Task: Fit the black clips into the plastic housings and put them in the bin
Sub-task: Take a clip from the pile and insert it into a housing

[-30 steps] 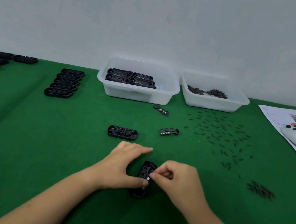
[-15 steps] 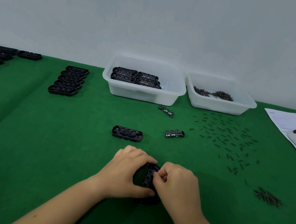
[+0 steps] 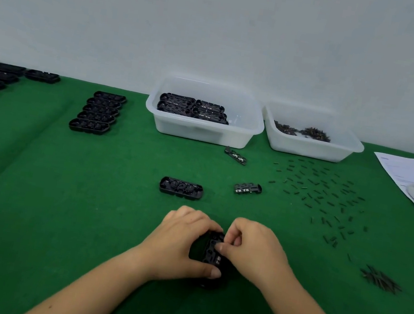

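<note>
The right hand [image 3: 253, 251] has closed in, fingertips pinching a clip onto the housing [image 3: 210, 255], lower centre; left hand [image 3: 181, 242] fingers curl around it.

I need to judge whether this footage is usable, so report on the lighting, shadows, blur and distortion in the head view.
Head view: soft, even light with no glare on the green table cover; only faint shadow under the hands. Wide-angle bending curves the table's far edge. The housing held between the left hand and right hand is dark, its detail hard to read. The scattered small black pieces look slightly soft.
</note>
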